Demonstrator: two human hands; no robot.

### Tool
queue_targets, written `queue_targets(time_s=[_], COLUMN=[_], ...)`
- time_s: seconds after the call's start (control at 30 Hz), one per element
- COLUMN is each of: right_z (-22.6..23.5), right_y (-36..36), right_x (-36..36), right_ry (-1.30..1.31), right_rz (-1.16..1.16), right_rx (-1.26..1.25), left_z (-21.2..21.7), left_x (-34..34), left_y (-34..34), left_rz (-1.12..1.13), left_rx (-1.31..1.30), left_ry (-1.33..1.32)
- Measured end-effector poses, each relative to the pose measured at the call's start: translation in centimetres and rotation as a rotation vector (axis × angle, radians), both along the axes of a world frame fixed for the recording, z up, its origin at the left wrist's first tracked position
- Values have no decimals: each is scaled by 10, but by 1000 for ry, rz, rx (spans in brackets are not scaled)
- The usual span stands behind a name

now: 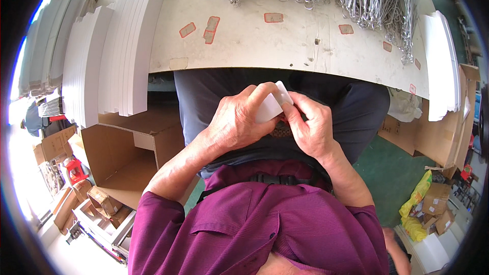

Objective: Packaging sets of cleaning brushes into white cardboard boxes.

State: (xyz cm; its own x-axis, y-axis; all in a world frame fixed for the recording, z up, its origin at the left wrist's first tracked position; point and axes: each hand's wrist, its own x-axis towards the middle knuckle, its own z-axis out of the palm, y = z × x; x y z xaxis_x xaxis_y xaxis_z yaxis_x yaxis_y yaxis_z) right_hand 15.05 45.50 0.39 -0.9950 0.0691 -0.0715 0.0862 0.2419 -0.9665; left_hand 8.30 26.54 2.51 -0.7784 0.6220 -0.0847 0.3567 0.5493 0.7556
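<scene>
Over my lap, just in front of the table's edge, both hands hold a small white box-like piece with a rounded flap or tab at its top. It looks like folded card, but its full shape is hidden by my fingers. My left hand wraps round its left side, the index finger bent over the top. My right hand pinches its right edge between thumb and fingers. Whether anything is inside the piece cannot be seen.
Bundles of thin metal wire rods with looped ends lie along the far side of the white table. Stacks of long white card pieces stand at left and right. An open cardboard box sits below left; a yellow bag lies right.
</scene>
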Motion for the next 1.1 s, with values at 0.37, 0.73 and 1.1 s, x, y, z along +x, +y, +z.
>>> queue_targets(time_s=[0.37, 0.73, 1.1], right_z=[7, -3, -5], right_y=[-3, -13, -10], right_x=[-6, -12, -12], right_ry=[152, -105, -163], right_rz=[53, -136, -159], right_rx=[99, -207, -334], left_z=[-8, -10, -11], left_x=[8, 10, 12], left_y=[0, 3, 4], left_rz=[45, 117, 103], left_rx=[-15, 18, 44], left_ry=[-7, 49, 118])
